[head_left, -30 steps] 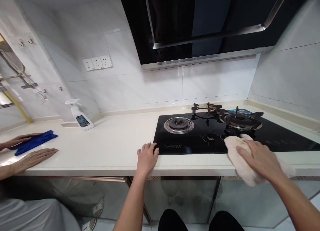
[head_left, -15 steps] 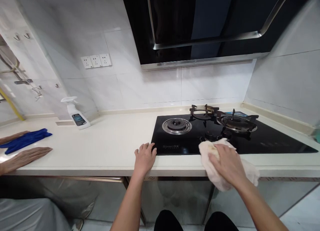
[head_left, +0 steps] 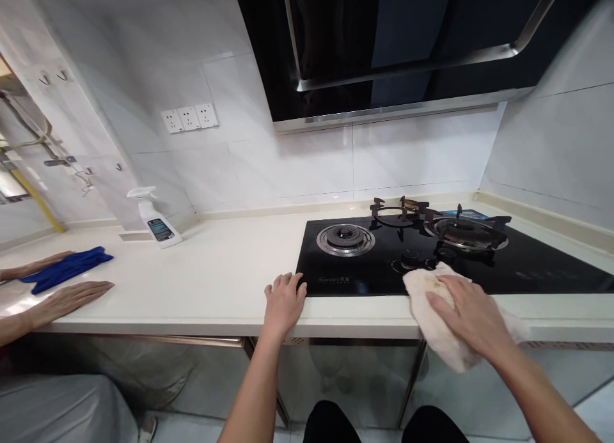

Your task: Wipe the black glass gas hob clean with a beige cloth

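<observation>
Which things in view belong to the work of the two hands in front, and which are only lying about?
Likely in the work:
white cloth, under the right hand
black stove, its front edge partly under that cloth; left hand at its near left corner

Apparently just lying about:
spray bottle, standing on the countertop
blue cloth, beside another person's hand

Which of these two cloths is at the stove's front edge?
The crumpled off-white fabric cloth under your right hand. The other, a bright blue fabric cloth, lies on the white countertop at far left, between another person's hands.
</observation>
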{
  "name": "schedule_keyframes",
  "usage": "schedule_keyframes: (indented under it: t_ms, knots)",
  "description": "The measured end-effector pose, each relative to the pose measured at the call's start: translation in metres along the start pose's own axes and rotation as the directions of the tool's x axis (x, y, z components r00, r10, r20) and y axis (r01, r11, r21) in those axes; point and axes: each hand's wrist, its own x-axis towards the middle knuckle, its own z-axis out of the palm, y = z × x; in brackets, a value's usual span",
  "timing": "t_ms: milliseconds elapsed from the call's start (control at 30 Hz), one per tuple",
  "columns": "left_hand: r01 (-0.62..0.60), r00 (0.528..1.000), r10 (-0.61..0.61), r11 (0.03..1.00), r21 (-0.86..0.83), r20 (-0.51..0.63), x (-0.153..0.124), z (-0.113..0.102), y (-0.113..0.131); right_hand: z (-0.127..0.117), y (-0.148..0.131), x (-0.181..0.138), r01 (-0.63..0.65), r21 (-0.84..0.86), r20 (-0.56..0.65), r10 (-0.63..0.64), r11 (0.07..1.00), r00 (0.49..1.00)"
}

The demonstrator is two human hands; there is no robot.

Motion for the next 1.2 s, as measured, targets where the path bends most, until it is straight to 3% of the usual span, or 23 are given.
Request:
schedule_keyframes:
  t_ms: [133,233,367,500,633,733,867,1067,1200]
  knots:
    - [-0.007,1.0,0.007,1.0,0.009,-0.009,0.0,0.0,0.001,-0.006,0.019,0.0,-0.194,-0.126,-0.023,0.192,0.973,0.981]
    - [-0.01,1.0,0.01,1.0,0.009,-0.011,-0.001,-0.001,0.002,-0.007,-0.002,0.0,-0.199,-0.183,-0.03,0.197,0.963,0.98]
    - [0.003,1.0,-0.003,1.0,0.002,-0.004,-0.001,-0.003,0.004,-0.002,-0.061,0.004,-0.017,-0.084,0.031,0.02,0.996,0.999]
    - [0.004,1.0,-0.004,1.0,0.001,0.012,0.0,-0.004,0.004,0.005,-0.119,0.013,0.162,0.092,0.06,-0.168,0.982,0.984]
    - [0.011,1.0,-0.011,1.0,-0.001,0.015,0.0,-0.003,0.001,0.006,-0.138,0.022,0.244,0.221,0.106,-0.272,0.944,0.956]
    - [0.013,1.0,-0.013,1.0,-0.006,0.011,0.001,-0.002,0.0,0.006,-0.122,0.027,0.243,0.246,0.118,-0.278,0.938,0.953]
    - [0.016,1.0,-0.016,1.0,-0.01,0.015,0.001,-0.003,-0.001,0.003,-0.077,0.028,0.162,0.13,0.12,-0.178,0.978,0.977]
    - [0.009,1.0,-0.009,1.0,-0.013,0.026,0.002,-0.003,-0.001,-0.008,0.022,0.025,-0.007,-0.078,0.093,0.014,0.997,0.996]
    - [0.014,1.0,-0.014,1.0,-0.02,0.027,0.001,-0.004,0.0,-0.016,0.097,0.02,-0.166,-0.141,-0.021,0.165,0.976,0.986]
